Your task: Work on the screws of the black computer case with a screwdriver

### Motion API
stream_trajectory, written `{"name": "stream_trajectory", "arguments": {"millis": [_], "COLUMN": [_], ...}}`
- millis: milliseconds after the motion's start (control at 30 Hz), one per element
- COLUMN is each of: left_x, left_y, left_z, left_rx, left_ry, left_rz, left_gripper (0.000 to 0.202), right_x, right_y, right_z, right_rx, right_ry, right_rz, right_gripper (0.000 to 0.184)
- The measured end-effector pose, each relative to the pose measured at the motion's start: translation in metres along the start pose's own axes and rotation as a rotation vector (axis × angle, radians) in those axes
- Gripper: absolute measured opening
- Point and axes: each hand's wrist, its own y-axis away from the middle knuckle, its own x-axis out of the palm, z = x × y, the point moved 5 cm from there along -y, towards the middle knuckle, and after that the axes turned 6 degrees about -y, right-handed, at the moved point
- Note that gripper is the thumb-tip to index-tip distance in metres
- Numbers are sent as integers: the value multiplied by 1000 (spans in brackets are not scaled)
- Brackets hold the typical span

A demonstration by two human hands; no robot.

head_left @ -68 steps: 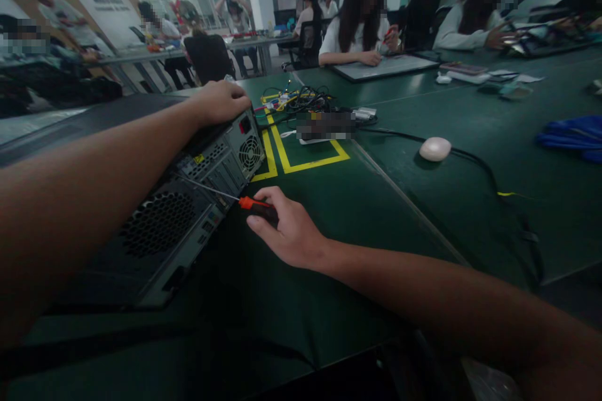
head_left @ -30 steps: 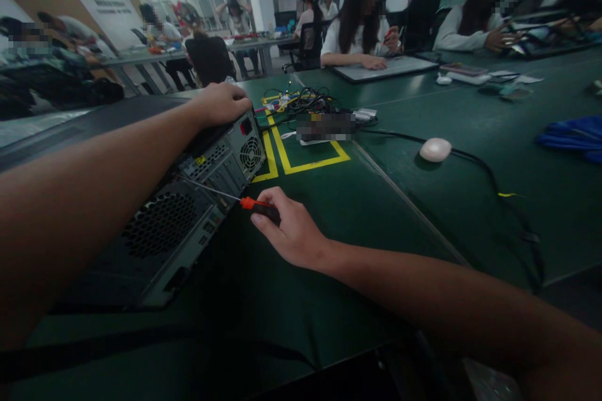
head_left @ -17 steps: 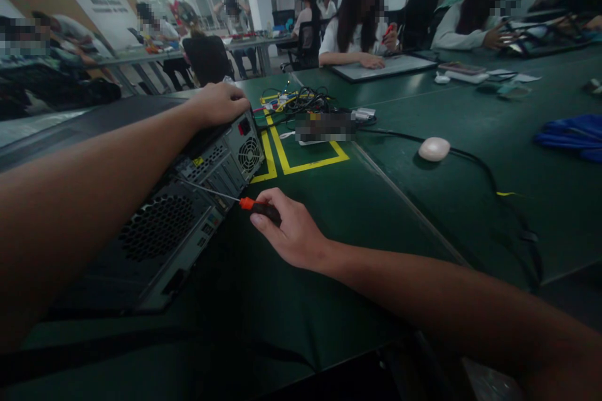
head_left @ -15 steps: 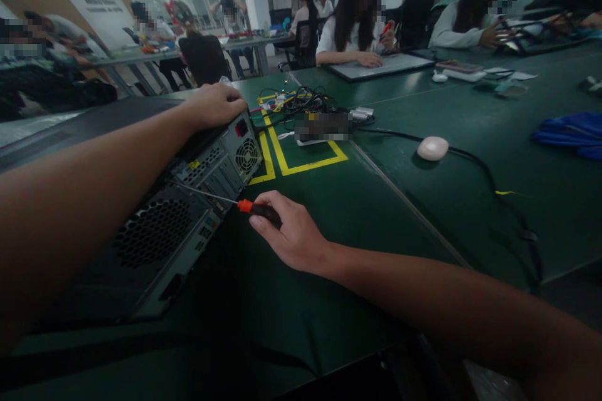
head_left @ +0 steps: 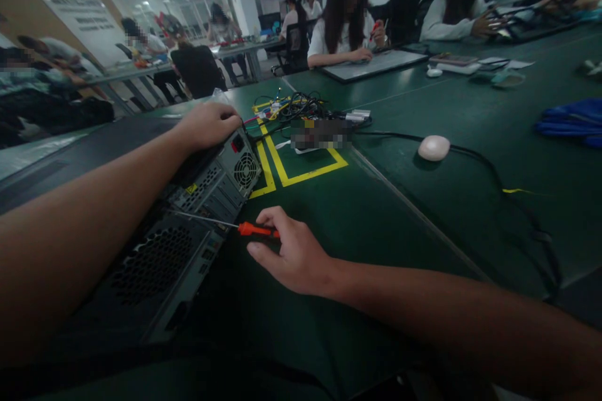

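A desktop computer case (head_left: 188, 232) lies on its side on the green table (head_left: 385, 225), its rear panel with fan grilles turned toward me. My left hand (head_left: 207, 125) rests curled over the case's far top corner, gripping it. My right hand (head_left: 289, 254) is closed round the orange-and-black handle of a screwdriver (head_left: 251, 230). Its thin metal shaft runs left and its tip touches the rear panel near the expansion slots.
Yellow tape marks (head_left: 282, 166) lie beyond the case, with a tangle of cables (head_left: 291, 109) behind them. A white mouse (head_left: 433, 148) and its black cable sit to the right, blue cloth (head_left: 571, 122) at the far right. Other people sit working at the far tables.
The view has tipped down a little, so everything sits lower in frame. My right hand has turned slightly on the screwdriver handle, fingers more extended. My left hand keeps its hold on the case.
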Motion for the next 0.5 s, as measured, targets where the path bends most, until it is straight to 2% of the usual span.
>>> {"name": "stream_trajectory", "arguments": {"millis": [267, 500], "left_x": [-1, -1], "left_y": [2, 4], "left_z": [-2, -1], "left_rx": [-3, -46], "left_ry": [-6, 33], "left_rz": [-11, -49], "left_gripper": [62, 54], "right_x": [0, -1], "right_y": [1, 0], "right_z": [3, 3], "right_rx": [-19, -57], "right_ry": [-22, -24], "right_rz": [15, -23], "right_gripper": [14, 13]}}
